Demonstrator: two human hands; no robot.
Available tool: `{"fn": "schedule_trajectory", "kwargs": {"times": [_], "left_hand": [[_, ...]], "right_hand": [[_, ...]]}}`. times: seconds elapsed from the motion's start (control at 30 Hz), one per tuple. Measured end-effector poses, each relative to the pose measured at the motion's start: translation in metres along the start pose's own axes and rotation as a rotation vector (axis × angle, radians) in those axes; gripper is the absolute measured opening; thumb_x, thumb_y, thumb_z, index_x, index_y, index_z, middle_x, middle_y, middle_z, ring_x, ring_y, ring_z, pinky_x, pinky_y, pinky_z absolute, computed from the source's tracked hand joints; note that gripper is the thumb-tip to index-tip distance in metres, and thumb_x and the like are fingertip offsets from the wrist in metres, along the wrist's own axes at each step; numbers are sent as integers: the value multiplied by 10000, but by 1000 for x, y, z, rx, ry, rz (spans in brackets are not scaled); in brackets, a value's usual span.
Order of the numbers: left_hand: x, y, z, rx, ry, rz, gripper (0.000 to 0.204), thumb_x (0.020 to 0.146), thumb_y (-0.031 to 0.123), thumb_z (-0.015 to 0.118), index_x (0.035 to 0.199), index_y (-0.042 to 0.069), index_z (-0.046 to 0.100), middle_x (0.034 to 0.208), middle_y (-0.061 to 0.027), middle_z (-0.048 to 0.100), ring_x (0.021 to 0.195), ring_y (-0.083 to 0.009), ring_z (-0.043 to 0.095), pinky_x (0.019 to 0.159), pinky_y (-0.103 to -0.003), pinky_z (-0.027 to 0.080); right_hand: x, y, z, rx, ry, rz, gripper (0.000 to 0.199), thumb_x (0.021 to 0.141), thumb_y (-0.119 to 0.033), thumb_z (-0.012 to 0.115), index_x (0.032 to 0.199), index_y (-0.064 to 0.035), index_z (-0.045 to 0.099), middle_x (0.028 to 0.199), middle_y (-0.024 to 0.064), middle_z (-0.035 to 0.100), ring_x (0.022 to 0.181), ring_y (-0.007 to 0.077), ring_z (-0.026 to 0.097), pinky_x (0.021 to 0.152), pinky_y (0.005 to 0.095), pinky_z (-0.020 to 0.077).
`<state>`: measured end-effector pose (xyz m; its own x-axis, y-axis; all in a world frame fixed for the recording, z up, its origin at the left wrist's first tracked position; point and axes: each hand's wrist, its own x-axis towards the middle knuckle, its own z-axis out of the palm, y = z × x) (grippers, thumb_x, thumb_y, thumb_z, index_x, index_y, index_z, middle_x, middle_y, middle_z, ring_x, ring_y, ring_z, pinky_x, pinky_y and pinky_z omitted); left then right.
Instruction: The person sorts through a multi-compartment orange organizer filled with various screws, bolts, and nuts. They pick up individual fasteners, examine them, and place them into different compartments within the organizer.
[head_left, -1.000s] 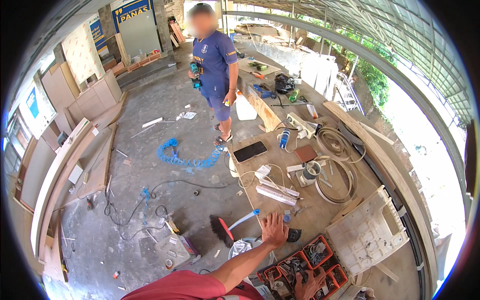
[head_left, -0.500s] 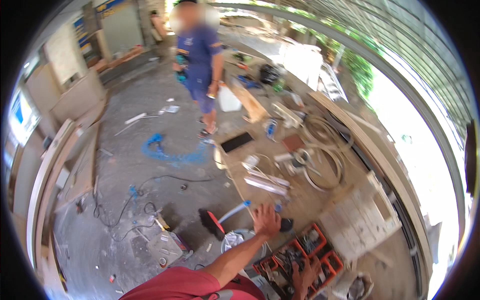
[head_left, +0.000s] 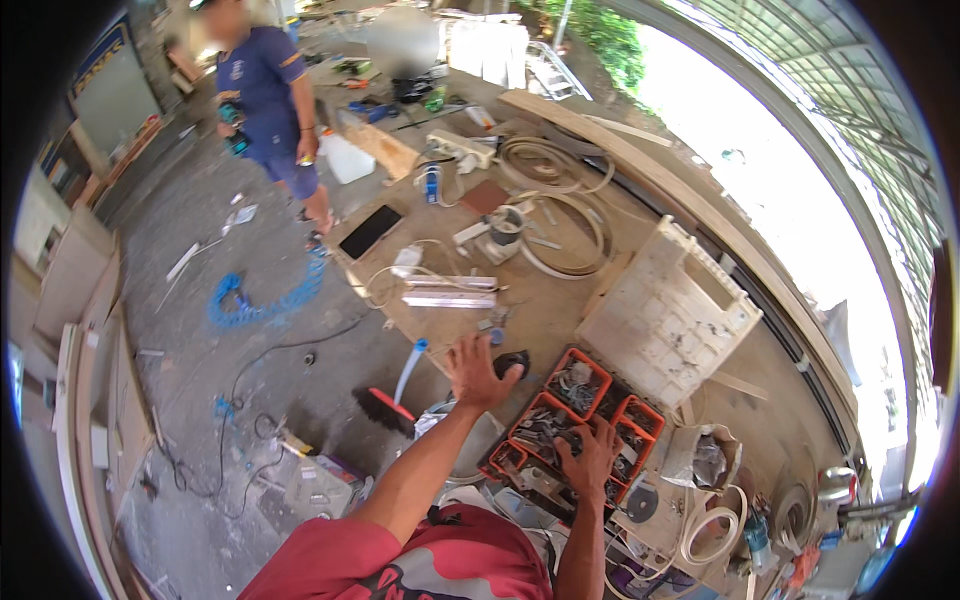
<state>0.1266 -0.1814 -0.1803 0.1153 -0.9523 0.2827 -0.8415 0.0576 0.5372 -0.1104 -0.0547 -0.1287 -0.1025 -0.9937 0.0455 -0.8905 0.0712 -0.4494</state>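
Observation:
My left hand is open, fingers spread, at the near edge of the work table. Its thumb lies beside a small rounded black object whose kind is unclear. My right hand reaches down into a toolbox organiser with orange compartments, its fingers apart among loose metal hardware. I cannot see anything held in it; the fingertips are partly hidden. The organiser's whitish lid lies folded back on the far side.
Coiled edging strips, a dark phone-like slab and pale strips lie on the table. A person holding a teal tool stands at the far left. A brush, a blue coiled hose and cables are on the floor.
My view has swung to the right, so the table and organiser appear further left. Both hands stay in about the same places, the left by the black object, the right in the organiser.

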Motion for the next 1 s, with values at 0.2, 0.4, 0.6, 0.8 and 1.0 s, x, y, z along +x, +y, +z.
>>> {"fn": "schedule_trajectory", "kwargs": {"times": [0.2,0.4,0.6,0.8,1.0], "left_hand": [[-6,-19,4,57,-219,245,814,872,551,735,1451,38,483,1409,-188,497,1354,-380,444,1143,-513,327],[7,-8,17,95,-231,137,813,877,554,738,1455,41,484,1385,-187,506,1342,-370,453,1140,-516,329],[7,13,19,134,-193,-27,811,851,555,757,1445,79,479,1363,-169,488,1361,-375,412,1163,-539,277],[12,19,14,174,-179,-34,807,824,514,782,1449,103,479,1378,-167,487,1358,-381,417,1167,-540,275],[13,23,20,183,-142,-28,806,794,499,803,1446,141,493,1378,-145,494,1355,-372,428,1149,-543,291]], "right_hand": [[-2,-2,3,-21,17,-30,410,810,-393,835,1076,-97,737,1348,136,558,1337,336,486,1157,541,268],[1,4,1,-5,32,-64,429,831,-418,825,1110,-102,747,1341,140,577,1332,338,492,1161,541,267],[2,7,-1,5,10,-51,412,865,-437,808,1099,-102,755,1362,143,577,1339,345,492,1166,574,255],[2,5,1,11,79,-87,382,788,-379,857,1032,-108,743,1342,135,570,1300,344,505,1127,556,268],[-1,0,-13,124,67,-39,351,734,-299,886,1002,-135,728,1333,119,561,1266,355,507,1097,539,277]]}}
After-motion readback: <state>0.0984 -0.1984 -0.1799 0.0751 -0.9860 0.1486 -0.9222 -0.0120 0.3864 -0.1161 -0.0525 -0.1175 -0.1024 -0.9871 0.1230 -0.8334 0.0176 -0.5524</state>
